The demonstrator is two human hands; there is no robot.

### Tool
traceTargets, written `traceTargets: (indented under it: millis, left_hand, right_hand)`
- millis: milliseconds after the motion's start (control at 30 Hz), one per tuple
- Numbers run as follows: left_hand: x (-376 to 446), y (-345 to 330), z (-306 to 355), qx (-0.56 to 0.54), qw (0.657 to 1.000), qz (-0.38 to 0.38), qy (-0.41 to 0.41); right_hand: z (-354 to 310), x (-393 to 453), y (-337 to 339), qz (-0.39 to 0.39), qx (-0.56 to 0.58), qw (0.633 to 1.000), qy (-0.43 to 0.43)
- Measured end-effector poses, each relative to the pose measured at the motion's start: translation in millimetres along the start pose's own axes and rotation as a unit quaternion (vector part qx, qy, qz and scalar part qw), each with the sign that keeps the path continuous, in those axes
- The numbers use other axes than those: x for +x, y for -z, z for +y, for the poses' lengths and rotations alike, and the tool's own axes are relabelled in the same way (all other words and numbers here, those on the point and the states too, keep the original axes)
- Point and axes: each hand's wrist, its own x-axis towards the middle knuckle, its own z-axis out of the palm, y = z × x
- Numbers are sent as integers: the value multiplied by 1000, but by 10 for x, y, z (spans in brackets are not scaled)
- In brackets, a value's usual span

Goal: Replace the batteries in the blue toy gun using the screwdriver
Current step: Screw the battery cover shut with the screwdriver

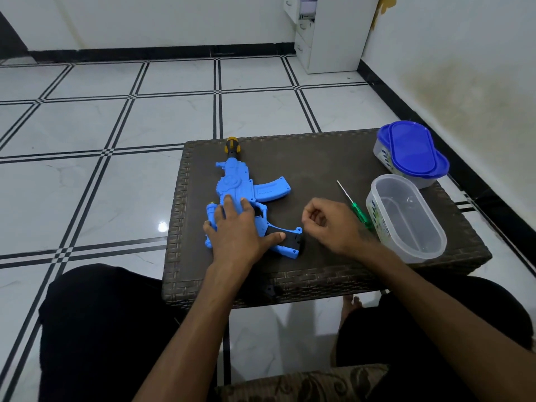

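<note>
Wicker table (319, 280) on white tiles; left hand (236, 230) flat on gun (243, 184), right hand (333, 224) curled, contents unclear.

Glossy white tile floor (162, 111) with black double-line grid. White walls (452, 53), black skirting (145, 50). White drawer cabinet (333, 33) in far corner. Dark woven table (319, 158) near right wall, which is stained.

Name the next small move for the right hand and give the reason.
Probably reach right and pick up the screwdriver. The right hand is loosely curled and seems empty, the tool lies untouched just beyond it beside the clear tub, and the left hand already pins the toy gun flat.
</note>
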Motion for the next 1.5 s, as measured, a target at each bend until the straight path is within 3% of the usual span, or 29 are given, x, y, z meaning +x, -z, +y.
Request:
traceTargets:
  millis: [167, 567, 1067, 1500]
  left_hand:
    - [7, -15, 2, 2, 1000, 3, -1]
    - [8, -21, -4, 7, 1000, 3, -1]
    - [17, -21, 2, 11, 1000, -2, 0]
    - [18, -23, 2, 11, 1000, 1, 0]
  right_hand:
    - [-104, -259, -165, 29, 108, 993, 33]
    - [-40, -310, -322, 69, 109, 991, 30]
    - [-16, -360, -347, 64, 190, 980, 7]
    - [50, -292, -225, 78, 158, 984, -22]
